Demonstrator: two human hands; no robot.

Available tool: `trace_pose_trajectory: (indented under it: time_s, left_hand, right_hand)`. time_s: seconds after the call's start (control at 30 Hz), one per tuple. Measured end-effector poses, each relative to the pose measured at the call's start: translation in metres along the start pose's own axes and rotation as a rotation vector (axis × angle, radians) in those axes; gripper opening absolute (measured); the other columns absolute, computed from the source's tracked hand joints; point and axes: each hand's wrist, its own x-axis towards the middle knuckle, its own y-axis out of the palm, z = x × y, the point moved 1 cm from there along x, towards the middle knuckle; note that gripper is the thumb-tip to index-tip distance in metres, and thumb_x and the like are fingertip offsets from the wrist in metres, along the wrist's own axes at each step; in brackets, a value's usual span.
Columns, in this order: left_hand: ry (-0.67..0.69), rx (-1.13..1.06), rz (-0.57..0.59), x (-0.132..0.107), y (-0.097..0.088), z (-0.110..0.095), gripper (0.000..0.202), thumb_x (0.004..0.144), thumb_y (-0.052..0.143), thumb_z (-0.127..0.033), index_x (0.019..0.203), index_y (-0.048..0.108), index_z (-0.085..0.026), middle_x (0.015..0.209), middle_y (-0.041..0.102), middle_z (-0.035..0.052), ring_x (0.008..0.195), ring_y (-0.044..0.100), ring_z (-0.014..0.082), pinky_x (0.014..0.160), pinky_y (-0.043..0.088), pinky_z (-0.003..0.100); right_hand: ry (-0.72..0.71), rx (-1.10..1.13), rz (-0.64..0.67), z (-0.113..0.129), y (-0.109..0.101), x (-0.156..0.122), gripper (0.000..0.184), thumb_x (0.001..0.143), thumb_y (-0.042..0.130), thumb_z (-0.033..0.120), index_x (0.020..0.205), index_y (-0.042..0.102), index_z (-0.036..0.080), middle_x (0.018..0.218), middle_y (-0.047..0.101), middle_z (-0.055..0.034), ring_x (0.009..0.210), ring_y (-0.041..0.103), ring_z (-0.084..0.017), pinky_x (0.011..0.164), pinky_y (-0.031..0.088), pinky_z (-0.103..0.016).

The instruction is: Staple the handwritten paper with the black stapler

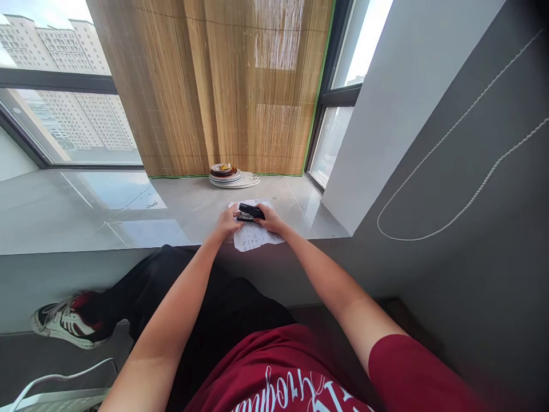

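A black stapler [251, 211] is between my hands, its upper arm and lower base spread apart. My right hand [271, 220] wraps round its right end. My left hand [229, 223] is closed at its left end, with the fingertips on the stapler partly hidden. Beneath it, white paper sheets [253, 239] with rows of dark marks lie on the tiled windowsill [197, 200]. The lower edge of the paper reaches past the sill's front edge.
Behind the hands, stacked plates [234, 179] stand against a bamboo blind [231, 91]. Tiny pieces [275, 198] lie right of the paper. A beaded cord [403, 239] hangs at the right. Below left are my shoe [68, 323] and a white cable [55, 377].
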Motion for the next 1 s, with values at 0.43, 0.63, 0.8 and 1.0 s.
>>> trace_pose_trajectory:
  time_s: [0.43,0.63,0.8,1.0]
  left_hand:
    - [0.004,0.524,0.191,-0.004,0.006,0.003,0.064,0.104,0.059,-0.045,0.161,0.042,-0.022,0.168,0.043,0.023,0.16,0.034,0.0387,0.126,0.013,0.076]
    - [-0.006,0.528,0.266,-0.004,-0.001,0.009,0.042,0.107,0.05,-0.035,0.148,0.058,-0.03,0.174,0.037,0.0138,0.163,0.03,0.0343,0.124,0.01,0.079]
    - [-0.004,0.486,0.274,-0.005,-0.003,0.004,0.044,0.106,0.051,-0.031,0.148,0.06,-0.027,0.172,0.04,0.0149,0.161,0.032,0.0364,0.124,0.011,0.078]
    - [0.004,0.458,0.269,-0.008,-0.008,0.004,0.042,0.104,0.052,-0.025,0.144,0.064,-0.028,0.169,0.046,0.0131,0.16,0.035,0.0368,0.123,0.015,0.08]
  right_hand:
    - [0.059,-0.112,0.008,0.006,-0.003,0.001,0.031,0.088,0.072,0.034,0.116,0.062,0.024,0.104,0.074,-0.0029,0.096,0.066,-0.023,0.089,0.051,-0.036]
    - [0.134,-0.194,0.024,-0.006,-0.055,-0.028,0.028,0.081,0.077,0.034,0.106,0.068,0.024,0.092,0.074,-0.0019,0.089,0.067,-0.025,0.084,0.051,-0.037]
    - [0.208,-0.217,-0.052,-0.029,-0.104,-0.076,0.032,0.085,0.072,0.04,0.113,0.068,0.025,0.1,0.077,-0.0042,0.093,0.07,-0.028,0.086,0.054,-0.04]
    - [0.35,-0.281,-0.258,-0.053,-0.118,-0.088,0.039,0.083,0.066,0.028,0.121,0.068,0.025,0.115,0.077,-0.0108,0.112,0.069,-0.035,0.103,0.051,-0.052]
